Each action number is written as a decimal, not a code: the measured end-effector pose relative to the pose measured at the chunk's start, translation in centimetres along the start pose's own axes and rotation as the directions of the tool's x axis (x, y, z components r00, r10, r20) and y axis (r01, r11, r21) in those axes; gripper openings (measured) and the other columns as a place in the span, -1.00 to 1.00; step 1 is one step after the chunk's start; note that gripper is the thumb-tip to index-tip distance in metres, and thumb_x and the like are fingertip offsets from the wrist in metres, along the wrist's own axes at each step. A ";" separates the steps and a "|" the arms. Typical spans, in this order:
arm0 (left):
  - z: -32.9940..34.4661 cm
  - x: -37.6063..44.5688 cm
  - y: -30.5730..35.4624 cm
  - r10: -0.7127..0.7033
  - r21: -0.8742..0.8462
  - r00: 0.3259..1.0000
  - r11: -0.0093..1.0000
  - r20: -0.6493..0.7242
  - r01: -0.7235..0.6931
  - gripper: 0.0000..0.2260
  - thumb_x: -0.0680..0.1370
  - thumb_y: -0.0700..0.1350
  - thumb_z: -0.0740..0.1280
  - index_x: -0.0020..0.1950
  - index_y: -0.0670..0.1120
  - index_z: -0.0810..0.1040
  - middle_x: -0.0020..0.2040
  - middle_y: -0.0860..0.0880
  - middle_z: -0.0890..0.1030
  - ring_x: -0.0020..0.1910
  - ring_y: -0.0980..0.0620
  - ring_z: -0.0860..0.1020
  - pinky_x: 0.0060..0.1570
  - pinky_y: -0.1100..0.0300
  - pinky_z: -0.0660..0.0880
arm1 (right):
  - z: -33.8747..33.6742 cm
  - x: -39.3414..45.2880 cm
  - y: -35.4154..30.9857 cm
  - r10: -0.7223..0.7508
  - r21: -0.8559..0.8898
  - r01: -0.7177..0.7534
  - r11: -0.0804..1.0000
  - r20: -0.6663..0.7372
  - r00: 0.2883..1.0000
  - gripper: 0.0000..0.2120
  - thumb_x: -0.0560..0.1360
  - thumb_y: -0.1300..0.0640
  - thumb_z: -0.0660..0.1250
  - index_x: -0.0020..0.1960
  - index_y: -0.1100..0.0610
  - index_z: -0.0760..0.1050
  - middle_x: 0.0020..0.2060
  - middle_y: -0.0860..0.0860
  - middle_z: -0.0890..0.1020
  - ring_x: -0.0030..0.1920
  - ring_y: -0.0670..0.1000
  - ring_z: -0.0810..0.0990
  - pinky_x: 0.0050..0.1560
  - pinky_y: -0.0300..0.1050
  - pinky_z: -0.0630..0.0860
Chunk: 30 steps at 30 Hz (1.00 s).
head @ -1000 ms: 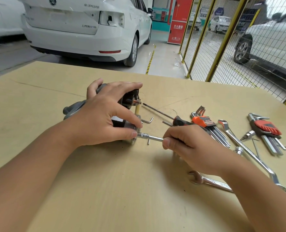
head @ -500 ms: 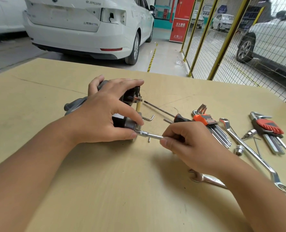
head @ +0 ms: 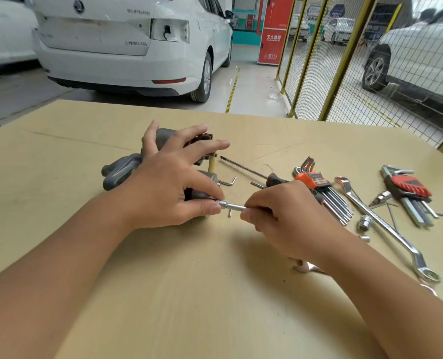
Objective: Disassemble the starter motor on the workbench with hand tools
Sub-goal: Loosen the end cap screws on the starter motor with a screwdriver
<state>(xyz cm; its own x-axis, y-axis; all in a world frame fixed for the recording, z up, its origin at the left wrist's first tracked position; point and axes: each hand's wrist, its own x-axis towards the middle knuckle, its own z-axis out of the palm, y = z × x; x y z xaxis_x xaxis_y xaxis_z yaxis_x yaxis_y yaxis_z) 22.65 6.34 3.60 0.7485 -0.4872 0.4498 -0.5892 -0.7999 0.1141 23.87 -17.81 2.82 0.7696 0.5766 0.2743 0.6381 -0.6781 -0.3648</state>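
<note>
The right hand (head: 282,216) pinches a slim socket driver (head: 232,205) whose long axis runs leftward into the one starter motor (head: 137,167), which lies on the workbench (head: 163,294) clamped under the nearer left hand (head: 168,185). Right of the grip lie two hex-key sets, two wrenches.

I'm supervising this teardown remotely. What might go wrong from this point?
The left hand alone steadies the starter motor, so it may roll. The thin driver in the right hand might slip off the fastener toward the left fingertips.
</note>
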 end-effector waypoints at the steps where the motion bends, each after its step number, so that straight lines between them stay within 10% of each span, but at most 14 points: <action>1: 0.2 0.0 0.4 0.021 0.034 1.000 0.999 0.000 -0.021 -0.79 0.51 0.29 0.35 -0.04 0.28 0.73 0.57 0.15 0.38 0.67 -0.08 0.08 0.36 -0.63 -0.17 | 0.1 0.0 0.0 0.004 0.004 -0.004 1.000 -0.021 1.000 -0.85 0.52 0.05 0.45 -0.20 0.06 0.63 -0.46 -0.08 0.54 -0.41 -0.07 0.48 -0.34 -0.11 0.37; 8: 2.1 0.9 2.3 0.106 0.129 0.994 0.986 -0.029 -0.101 -0.79 0.62 0.09 0.32 -0.06 0.05 0.70 0.33 0.20 0.59 0.59 -0.09 0.29 0.34 -0.65 -0.08 | 0.1 0.3 0.6 -0.037 0.079 0.043 0.996 -0.071 0.997 -0.88 0.50 0.04 0.47 -0.17 0.03 0.59 -0.43 -0.17 0.51 -0.36 -0.14 0.49 -0.33 -0.27 0.31; 12: 2.2 0.8 2.0 0.120 0.077 0.987 0.991 -0.107 -0.112 -0.88 0.53 0.06 0.45 -0.13 0.05 0.70 0.19 0.22 0.65 0.49 -0.07 0.44 0.38 -0.62 -0.07 | -1.5 0.1 1.8 -0.013 0.020 0.010 1.000 0.160 0.987 -0.59 0.62 -0.14 0.14 -0.15 0.13 0.56 -0.35 0.04 0.61 -0.30 0.05 0.55 -0.24 0.07 0.49; 17: 1.8 1.0 2.4 0.154 0.173 0.981 0.976 -0.120 -0.132 -0.88 0.46 0.02 0.58 -0.16 0.02 0.71 0.14 0.10 0.67 0.37 -0.11 0.54 0.41 -0.51 0.12 | -1.9 -0.1 1.9 -0.005 -0.056 0.013 0.998 0.145 0.989 -0.77 0.60 -0.08 0.28 -0.16 0.00 0.56 -0.35 -0.05 0.62 -0.32 -0.05 0.55 -0.24 0.05 0.51; 20: 1.3 1.0 3.4 0.180 0.306 0.964 0.945 -0.194 -0.115 -0.85 0.50 0.06 0.51 -0.16 0.00 0.72 -0.01 0.05 0.67 0.04 -0.14 0.60 0.08 -0.08 0.42 | -1.8 0.0 1.9 0.008 -0.044 -0.004 0.999 0.107 0.994 -0.80 0.54 -0.11 0.37 -0.17 -0.02 0.55 -0.40 -0.10 0.58 -0.35 -0.13 0.50 -0.28 0.00 0.49; 26: 2.5 0.3 8.1 -0.022 0.431 0.999 0.902 -0.040 0.037 -0.79 0.39 -0.25 0.20 -0.30 -0.04 0.59 -0.34 0.01 0.51 -0.42 -0.06 0.51 -0.44 0.23 0.11 | -1.7 -0.2 1.9 -0.009 0.018 0.008 1.000 0.046 0.999 -0.75 0.42 -0.09 0.52 -0.27 -0.09 0.46 -0.45 -0.14 0.53 -0.35 -0.14 0.50 -0.37 -0.22 0.36; 30: 2.5 0.3 8.6 -0.117 0.314 0.990 0.939 -0.083 0.137 -0.75 0.19 -0.38 0.50 -0.29 -0.11 0.56 -0.36 -0.06 0.49 -0.54 -0.13 0.48 -0.47 0.26 0.04 | -2.7 -0.6 2.2 -0.022 0.019 0.020 1.000 0.126 0.992 -0.70 0.59 -0.05 0.30 -0.30 -0.01 0.48 -0.45 -0.19 0.56 -0.34 -0.16 0.54 -0.32 -0.30 0.36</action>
<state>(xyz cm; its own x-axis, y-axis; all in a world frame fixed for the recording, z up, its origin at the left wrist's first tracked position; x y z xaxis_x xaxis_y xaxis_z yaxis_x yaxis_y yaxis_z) 18.61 -1.53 2.52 0.7844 -0.3596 0.5054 -0.3552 -0.9284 -0.1094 24.82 -20.85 4.22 0.7463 0.6440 0.1682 0.6525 -0.6580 -0.3758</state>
